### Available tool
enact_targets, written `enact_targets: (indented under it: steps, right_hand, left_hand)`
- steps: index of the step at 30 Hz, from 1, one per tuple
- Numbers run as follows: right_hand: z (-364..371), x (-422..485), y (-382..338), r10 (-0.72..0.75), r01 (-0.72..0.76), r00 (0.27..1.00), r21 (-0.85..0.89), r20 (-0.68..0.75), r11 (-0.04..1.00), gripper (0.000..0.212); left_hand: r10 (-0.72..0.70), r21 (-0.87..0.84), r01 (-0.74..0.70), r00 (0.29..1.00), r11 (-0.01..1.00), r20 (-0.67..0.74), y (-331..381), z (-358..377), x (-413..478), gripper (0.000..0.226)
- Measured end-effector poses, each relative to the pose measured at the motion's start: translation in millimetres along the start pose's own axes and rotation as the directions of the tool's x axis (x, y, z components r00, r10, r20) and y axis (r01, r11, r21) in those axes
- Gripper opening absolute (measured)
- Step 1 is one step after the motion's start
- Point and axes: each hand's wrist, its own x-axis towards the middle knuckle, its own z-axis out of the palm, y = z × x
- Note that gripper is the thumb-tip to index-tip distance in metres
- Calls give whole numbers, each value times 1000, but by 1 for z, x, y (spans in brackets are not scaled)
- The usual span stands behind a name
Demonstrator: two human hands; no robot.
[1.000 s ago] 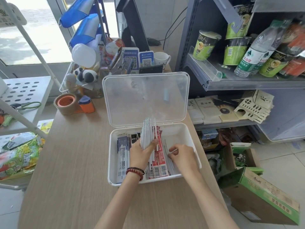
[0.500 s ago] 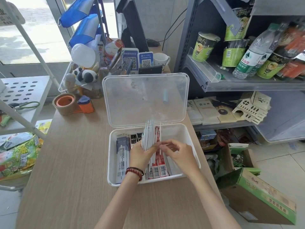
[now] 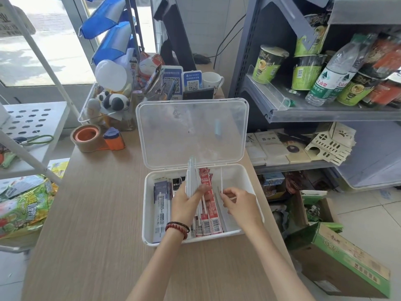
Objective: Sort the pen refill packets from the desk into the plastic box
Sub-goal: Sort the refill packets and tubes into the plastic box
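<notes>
Wood-grain desk [image 3: 97, 213] bears the white plastic box [image 3: 238, 177] near its right edge, with the clear lid [image 3: 191, 131] stood open at the rear. Every packet in view is in or over the box. Blue-and-white packets [image 3: 160, 205] lie flat along the left side and red packets [image 3: 209, 207] lie in the middle; the right side is the least filled.

Left hand [image 3: 186, 203] is over the middle of the box, fingers curled round a bundle [image 3: 192, 177] of pale packets held upright on edge, tops fanned. Right hand [image 3: 238, 203] is just beside it. Its thumb and fingertips pinch a single packet [image 3: 221, 181], seen edge-on and upright.

Assessment: the packets are judged light, thin and flexible along their length, with glossy film likely to slide against neighbours. A loosely held bundle may splay or slip. The best hold appears to be across the width at mid-length or lower, pinching the flat faces rather than the thin edges. Sorting looks well advanced.
</notes>
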Motion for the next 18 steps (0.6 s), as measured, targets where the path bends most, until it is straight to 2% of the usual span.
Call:
enact_targets:
  steps: [3, 9, 18]
  right_hand:
    - [2, -1, 0, 22, -25, 1000, -159, -19, 987, 21]
    - [5, -2, 1, 73, -77, 997, -288, -26, 955, 22]
    - [8, 0, 6, 96, -83, 995, -323, 22, 943, 15]
  left_hand:
    - [-4, 6, 3, 1000, 1000, 22, 3, 1, -1, 25]
    - [-39, 44, 38, 999, 998, 24, -1, 1, 0, 24]
    - [-88, 32, 89, 996, 996, -30, -1, -2, 2, 21]
